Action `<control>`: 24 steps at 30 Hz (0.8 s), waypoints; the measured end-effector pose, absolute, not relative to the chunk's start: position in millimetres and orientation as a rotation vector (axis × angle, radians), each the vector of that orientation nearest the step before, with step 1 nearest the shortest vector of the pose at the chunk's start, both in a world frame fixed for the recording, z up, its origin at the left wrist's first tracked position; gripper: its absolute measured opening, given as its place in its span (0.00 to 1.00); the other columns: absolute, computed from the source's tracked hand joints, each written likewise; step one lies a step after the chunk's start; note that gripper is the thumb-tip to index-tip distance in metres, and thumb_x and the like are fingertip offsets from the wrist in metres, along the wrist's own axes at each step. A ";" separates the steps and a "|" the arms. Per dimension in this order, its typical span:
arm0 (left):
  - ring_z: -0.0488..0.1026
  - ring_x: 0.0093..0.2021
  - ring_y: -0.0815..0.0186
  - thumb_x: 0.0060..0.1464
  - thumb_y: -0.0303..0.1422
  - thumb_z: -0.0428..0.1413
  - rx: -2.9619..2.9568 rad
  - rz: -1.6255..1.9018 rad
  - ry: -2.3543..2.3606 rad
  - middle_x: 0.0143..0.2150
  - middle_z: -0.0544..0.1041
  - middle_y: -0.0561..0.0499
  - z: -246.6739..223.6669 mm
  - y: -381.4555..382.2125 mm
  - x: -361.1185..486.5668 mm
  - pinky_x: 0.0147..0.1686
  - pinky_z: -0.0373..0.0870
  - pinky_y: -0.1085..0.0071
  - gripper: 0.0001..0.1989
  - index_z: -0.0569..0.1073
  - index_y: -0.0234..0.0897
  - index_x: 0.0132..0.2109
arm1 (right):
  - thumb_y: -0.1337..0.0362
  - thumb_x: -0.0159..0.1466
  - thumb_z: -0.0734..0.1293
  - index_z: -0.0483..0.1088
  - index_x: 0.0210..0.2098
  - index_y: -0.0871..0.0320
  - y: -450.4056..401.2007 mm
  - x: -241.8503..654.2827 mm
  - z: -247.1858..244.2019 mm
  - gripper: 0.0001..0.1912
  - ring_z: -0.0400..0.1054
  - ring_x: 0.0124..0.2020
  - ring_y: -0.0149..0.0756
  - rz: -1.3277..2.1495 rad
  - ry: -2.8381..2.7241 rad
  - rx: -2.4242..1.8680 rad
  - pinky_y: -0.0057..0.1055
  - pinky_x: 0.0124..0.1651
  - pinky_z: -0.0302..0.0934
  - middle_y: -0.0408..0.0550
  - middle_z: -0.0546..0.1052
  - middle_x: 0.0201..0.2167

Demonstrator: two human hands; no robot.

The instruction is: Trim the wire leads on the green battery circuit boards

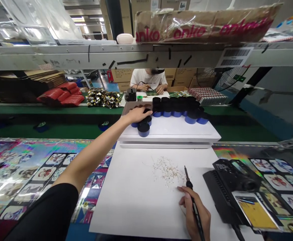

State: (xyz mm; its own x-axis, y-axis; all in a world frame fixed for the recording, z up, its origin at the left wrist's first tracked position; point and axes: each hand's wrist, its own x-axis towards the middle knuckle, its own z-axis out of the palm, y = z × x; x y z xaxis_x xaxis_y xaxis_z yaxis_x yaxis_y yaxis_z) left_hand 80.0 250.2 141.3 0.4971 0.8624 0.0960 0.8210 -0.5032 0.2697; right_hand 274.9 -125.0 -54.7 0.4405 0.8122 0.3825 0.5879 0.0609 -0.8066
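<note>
Operator, your left hand (137,114) sits at 11 o'clock, palm down, with the fingers laid over the black-lidded blue tins (176,108). You cannot be confirmed as gripping one; the view does not settle it. Your right hand (193,209) is at 5 o'clock, closed in a pencil grip on a soldering iron (189,184), whose tip points toward 12 o'clock and stops near the clippings (168,170) without touching them.

The tins stand clustered at 12 o'clock on a white riser (169,134), apparently raised to keep them within easy reach. The white board (136,207) below likely makes the pale clippings easy to see. At 3 o'clock, a black unit (233,177) lies beside a phone (257,211) showing a yellow screen, both on a holographic printed sheet (269,170).

Beyond the bench (48,112), a person (149,78) in a white shirt works over a green circuit board (152,93). Red packs (61,95) lie at 10 o'clock, with gold foil bundles (102,98) to their right.

Labels: the parcel (206,28) on the overhead shelf (61,57) repeats "onko" in pink. The barcode label (234,57) on the shelf edge is not legible.
</note>
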 end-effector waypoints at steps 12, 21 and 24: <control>0.75 0.53 0.55 0.60 0.42 0.67 2.489 1.220 1.198 0.51 0.75 0.44 87.8 132.3 39.1 0.54 0.74 0.60 0.15 0.75 0.40 0.47 | 0.54 0.75 0.63 0.79 0.49 0.56 -127.8 273.6 -53.7 0.16 0.77 0.27 0.36 0.301 -1.214 -1.629 0.30 0.36 0.71 0.45 0.83 0.31; 0.74 0.63 0.54 0.59 0.30 0.67 2.289 1.249 0.986 0.57 0.76 0.41 69.3 94.3 30.0 0.62 0.72 0.57 0.11 0.71 0.39 0.40 | 0.52 0.74 0.65 0.78 0.52 0.56 -125.8 270.6 -48.6 0.17 0.78 0.29 0.36 0.329 -1.157 -1.642 0.31 0.38 0.71 0.49 0.85 0.39; 0.76 0.60 0.55 0.58 0.33 0.69 2.287 0.988 0.770 0.58 0.76 0.42 52.5 46.6 10.0 0.61 0.73 0.58 0.10 0.73 0.40 0.39 | 0.52 0.73 0.66 0.78 0.52 0.57 -125.0 267.9 -44.8 0.17 0.78 0.29 0.36 0.291 -1.132 -1.645 0.32 0.37 0.70 0.51 0.85 0.40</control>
State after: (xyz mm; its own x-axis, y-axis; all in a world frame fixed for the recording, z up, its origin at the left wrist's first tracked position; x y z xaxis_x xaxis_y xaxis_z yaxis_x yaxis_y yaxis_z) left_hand 10.0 46.6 52.5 0.5704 0.6749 0.4681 0.2889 -0.6984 0.6548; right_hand 267.9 -125.0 -44.8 0.5197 0.7849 0.3374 0.5245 0.0186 -0.8512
